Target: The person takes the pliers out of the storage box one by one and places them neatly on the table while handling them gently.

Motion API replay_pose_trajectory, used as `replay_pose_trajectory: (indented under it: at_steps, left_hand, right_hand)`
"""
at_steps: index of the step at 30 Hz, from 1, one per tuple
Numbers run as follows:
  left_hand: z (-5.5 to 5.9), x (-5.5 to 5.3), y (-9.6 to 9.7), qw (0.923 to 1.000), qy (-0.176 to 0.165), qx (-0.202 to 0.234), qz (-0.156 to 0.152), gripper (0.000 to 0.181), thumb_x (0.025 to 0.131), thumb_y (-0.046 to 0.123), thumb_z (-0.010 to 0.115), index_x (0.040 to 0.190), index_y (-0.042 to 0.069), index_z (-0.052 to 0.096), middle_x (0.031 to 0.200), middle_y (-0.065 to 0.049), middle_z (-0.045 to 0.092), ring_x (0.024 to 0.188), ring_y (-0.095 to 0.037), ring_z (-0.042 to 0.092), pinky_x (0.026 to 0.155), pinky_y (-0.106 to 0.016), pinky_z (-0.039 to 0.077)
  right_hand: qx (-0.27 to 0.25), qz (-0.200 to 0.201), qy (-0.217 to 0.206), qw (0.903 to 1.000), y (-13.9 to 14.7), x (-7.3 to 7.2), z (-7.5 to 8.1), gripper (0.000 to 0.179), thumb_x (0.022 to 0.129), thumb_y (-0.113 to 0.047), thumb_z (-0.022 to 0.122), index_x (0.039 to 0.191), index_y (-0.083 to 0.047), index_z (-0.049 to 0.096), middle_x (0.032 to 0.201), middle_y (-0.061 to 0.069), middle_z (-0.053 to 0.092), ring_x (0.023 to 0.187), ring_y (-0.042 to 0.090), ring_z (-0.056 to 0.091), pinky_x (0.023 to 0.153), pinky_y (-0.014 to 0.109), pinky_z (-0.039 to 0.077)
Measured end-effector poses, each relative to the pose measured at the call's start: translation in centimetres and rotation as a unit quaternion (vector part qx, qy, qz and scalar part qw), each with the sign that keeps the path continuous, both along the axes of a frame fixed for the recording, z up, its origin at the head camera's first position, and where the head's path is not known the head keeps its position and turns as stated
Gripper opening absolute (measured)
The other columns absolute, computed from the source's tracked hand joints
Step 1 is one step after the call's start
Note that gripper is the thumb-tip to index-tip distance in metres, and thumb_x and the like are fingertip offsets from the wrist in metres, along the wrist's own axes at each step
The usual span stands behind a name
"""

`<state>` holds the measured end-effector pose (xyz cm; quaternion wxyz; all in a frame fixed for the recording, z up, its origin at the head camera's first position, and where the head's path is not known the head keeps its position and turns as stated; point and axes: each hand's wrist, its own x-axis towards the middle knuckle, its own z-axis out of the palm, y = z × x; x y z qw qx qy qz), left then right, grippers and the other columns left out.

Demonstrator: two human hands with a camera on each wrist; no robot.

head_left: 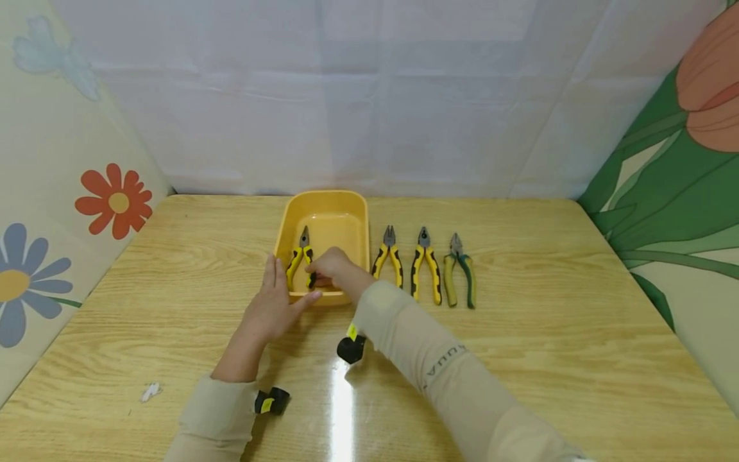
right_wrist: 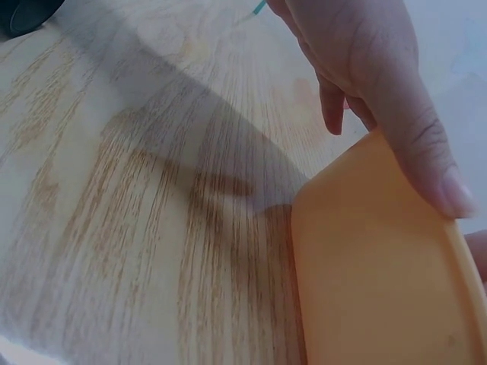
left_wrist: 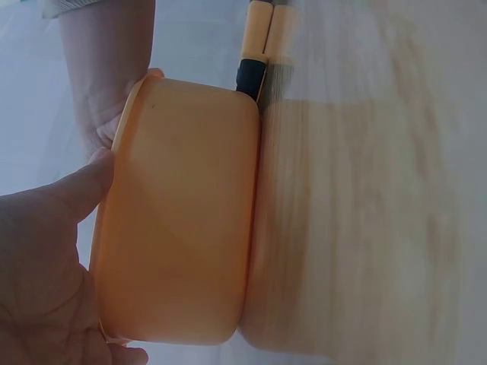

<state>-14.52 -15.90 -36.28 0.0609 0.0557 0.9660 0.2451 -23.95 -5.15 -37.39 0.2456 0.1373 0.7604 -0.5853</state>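
A yellow plastic tray (head_left: 329, 199) stands on the table. Inside it, toward the left wall, lie long-nose pliers (head_left: 295, 260), their jaws toward the back and their yellow-and-black handles spread. My right hand (head_left: 335, 266) reaches over the near rim and pinches the right handle near its end; most of its fingertips are hidden. My left hand (head_left: 274, 308) steadies the tray's near left corner, thumb along the near rim and straight fingers against the left side. In the right wrist view the left thumb (right_wrist: 426, 152) lies over the tray's rim.
Right of the tray stand in a row slim-nosed pliers (head_left: 390, 247) partly behind the right forearm, combination pliers (head_left: 425, 263) and green-handled cutting pliers (head_left: 458, 269). A white scrap (head_left: 151, 391) lies at front left. A white sheet (head_left: 375, 115) hangs behind the table.
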Motion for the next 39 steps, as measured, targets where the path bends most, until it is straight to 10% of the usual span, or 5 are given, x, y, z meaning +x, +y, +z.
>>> replay_pose_trajectory:
  at_steps: [8,39]
  left_hand:
    - [-0.05,0.05,-0.1,1.0,-0.005,-0.003,-0.004,0.1,0.079,0.065,0.033,0.133,-0.008,-0.008,0.138,-0.019,-0.021,0.116,-0.047,0.026,0.078,-0.051,0.04]
    - [0.02,0.16,-0.05,0.9999,0.002,-0.009,-0.005,0.1,0.079,0.065,0.031,0.133,-0.009,-0.008,0.138,-0.019,-0.02,0.114,-0.047,0.028,0.079,-0.051,0.04]
  right_hand:
    - [0.018,0.032,-0.005,0.9993,0.14,0.7,0.72,0.012,0.076,-0.001,0.064,0.082,0.008,0.058,0.064,0.008,0.052,0.047,0.016,0.053,0.055,0.027,0.051]
    - [0.0,-0.052,-0.027,0.9983,0.09,0.58,0.62,0.018,0.07,0.002,0.068,0.085,0.007,0.059,0.063,0.01,0.058,0.035,0.014,0.05,0.042,0.022,0.047]
